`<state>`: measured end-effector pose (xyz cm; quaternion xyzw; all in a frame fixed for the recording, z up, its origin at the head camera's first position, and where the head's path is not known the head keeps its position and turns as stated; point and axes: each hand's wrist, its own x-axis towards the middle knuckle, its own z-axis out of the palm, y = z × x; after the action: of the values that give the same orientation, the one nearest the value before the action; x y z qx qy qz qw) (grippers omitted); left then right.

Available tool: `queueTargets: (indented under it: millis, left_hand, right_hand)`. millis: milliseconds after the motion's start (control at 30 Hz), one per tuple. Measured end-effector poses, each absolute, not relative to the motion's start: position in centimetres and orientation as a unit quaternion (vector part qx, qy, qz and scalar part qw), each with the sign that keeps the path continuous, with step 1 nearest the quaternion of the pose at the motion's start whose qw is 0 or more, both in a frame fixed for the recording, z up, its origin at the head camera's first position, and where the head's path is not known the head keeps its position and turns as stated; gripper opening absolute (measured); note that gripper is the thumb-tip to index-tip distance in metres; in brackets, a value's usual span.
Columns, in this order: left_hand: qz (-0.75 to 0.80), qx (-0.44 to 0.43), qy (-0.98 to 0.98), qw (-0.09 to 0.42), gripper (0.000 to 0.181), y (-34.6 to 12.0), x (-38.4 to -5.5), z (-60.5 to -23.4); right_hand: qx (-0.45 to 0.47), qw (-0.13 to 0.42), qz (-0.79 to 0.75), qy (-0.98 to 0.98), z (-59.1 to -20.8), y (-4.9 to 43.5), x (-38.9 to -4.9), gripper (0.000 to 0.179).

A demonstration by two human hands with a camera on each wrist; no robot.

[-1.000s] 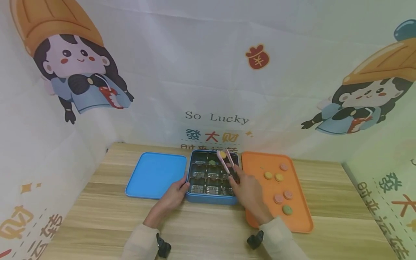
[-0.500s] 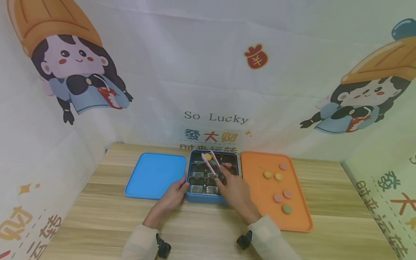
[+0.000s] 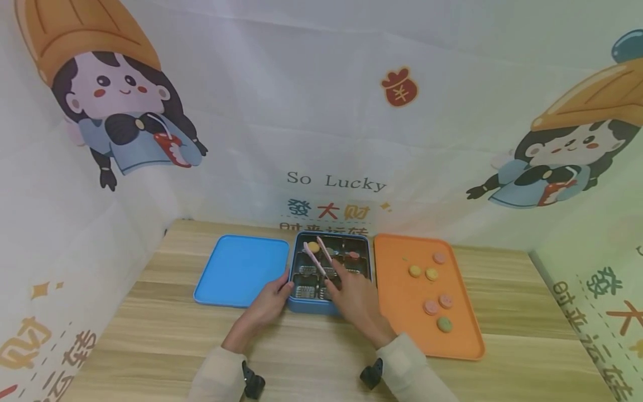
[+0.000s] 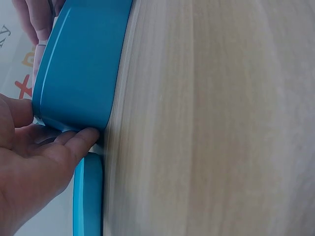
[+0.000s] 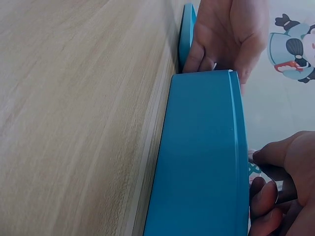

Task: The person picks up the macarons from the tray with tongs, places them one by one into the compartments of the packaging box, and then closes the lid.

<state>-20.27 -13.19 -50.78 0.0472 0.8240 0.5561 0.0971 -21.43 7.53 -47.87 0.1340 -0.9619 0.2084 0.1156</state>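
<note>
Well, left grip (image 3: 271, 298): I hold the blue box's (image 3: 313, 307) side; easing off might let it slide.
Yellow macaron (image 3: 313, 247): could drop askew if the pink tongs (image 3: 314, 259) pinch loosely; round, between their tips, at the box's far-left corner.
Right grip (image 3: 359, 298): I hold those tongs.

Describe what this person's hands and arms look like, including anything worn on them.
The left hand and right hand are ungloved. The left sleeve and right sleeve are plain pale cream, ending short of the hands. A small, blocky black device sits at each wrist. No cables show.
</note>
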Motion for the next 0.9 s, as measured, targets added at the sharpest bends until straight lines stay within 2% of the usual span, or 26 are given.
queueTargets:
  millis: [567, 900]
  left_hand:
    - [0.553, 0.045, 0.827, 0.094, 0.053, -13.1, -20.4, -50.7]
    - [0.557, 0.054, 0.823, 0.093, 0.052, -13.1, -20.4, -50.9]
  right_hand:
    - [0.125, 0.115, 0.220, -0.961, -48.1, 7.4, -21.7, 0.047]
    - [0.104, 0.117, 0.247, -0.956, -47.8, 9.0, -21.5, 0.046]
